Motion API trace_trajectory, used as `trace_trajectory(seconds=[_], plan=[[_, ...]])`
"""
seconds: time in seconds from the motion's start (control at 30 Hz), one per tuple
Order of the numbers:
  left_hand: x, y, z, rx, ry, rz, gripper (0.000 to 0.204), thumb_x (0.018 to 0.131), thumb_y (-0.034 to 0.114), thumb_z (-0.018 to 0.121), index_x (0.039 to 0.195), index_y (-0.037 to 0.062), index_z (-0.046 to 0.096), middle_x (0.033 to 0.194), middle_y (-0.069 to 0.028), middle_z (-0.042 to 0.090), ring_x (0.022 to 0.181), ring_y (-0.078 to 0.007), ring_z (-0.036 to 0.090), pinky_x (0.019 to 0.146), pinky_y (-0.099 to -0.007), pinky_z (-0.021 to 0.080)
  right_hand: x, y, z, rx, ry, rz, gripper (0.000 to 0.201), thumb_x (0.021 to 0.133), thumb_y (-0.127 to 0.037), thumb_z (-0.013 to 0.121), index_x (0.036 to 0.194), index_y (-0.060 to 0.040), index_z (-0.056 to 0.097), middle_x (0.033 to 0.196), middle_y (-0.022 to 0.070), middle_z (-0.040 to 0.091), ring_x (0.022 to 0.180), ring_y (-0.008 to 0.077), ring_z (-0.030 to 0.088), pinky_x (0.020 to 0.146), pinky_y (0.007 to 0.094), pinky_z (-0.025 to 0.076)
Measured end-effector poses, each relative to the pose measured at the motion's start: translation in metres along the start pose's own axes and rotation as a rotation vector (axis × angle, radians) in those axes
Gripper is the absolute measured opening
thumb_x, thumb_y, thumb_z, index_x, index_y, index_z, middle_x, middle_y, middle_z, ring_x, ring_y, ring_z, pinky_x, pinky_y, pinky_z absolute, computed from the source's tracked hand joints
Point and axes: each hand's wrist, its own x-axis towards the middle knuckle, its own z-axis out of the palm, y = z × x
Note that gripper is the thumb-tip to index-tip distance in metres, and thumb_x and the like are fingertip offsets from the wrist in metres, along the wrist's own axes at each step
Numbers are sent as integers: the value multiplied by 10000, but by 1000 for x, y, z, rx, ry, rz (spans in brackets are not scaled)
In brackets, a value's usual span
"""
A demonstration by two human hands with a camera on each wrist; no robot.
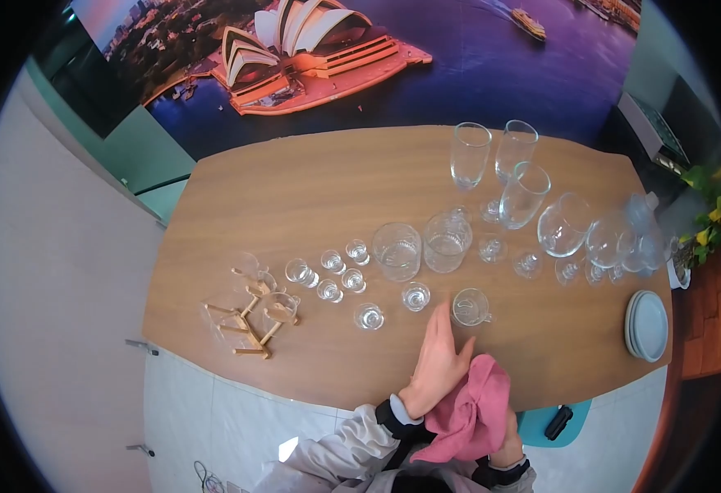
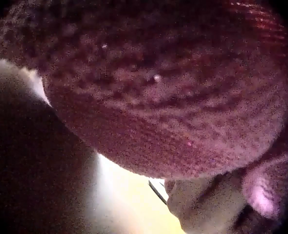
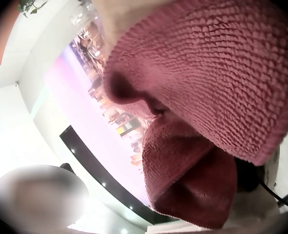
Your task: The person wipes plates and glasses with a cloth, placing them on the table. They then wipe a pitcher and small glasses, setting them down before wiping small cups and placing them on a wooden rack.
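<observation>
A pink cloth [image 1: 474,411] hangs bunched between the two hands above the table's near edge. The left hand [image 1: 438,361] has its fingers straight, pointing away from the body, its thumb spread beside the cloth's top. Its fingertips appear just left of a glass cup with a handle [image 1: 470,307]; contact cannot be told. The right hand [image 1: 508,444] holds the cloth from the right side, its fingers mostly hidden behind the folds. Textured cloth [image 2: 158,107] fills much of the left wrist view, and cloth [image 3: 217,73] also covers the right side of the right wrist view.
Several small glasses [image 1: 353,280] and two wide tumblers [image 1: 397,251] stand mid-table. Tall glasses [image 1: 470,156] and stemmed glasses [image 1: 564,226] stand at the back right. A wooden rack with cups [image 1: 250,324] is at the left, stacked white dishes [image 1: 649,326] at the right edge.
</observation>
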Motion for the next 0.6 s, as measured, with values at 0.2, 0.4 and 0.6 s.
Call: trace_trajectory(seconds=[0.2,0.4,0.6], plan=[[-12,-9,-3,52,-25,5,716,825,58,709,1418,-63,325,1374,-303,439,1285,-458,438,1066,-444,401,10,10,-18,-4,-63,15,466,1021,-326,498,1380,-30,477,1310,54,556,1170,178,550,1003,329,448],[-8,-8,-4,47,-37,-10,680,851,105,707,1405,-57,347,1372,-291,441,1288,-457,431,1074,-448,394,6,11,-19,-106,-65,-51,489,1036,-342,451,1407,-23,454,1367,67,526,1223,196,521,1041,344,421],[-6,-1,-8,64,-27,-4,621,864,127,705,1371,-50,391,1338,-278,468,1238,-456,471,1035,-445,428,3,8,-8,91,0,12,459,1021,-328,470,1362,-21,473,1340,107,545,1241,271,516,1088,387,411]])
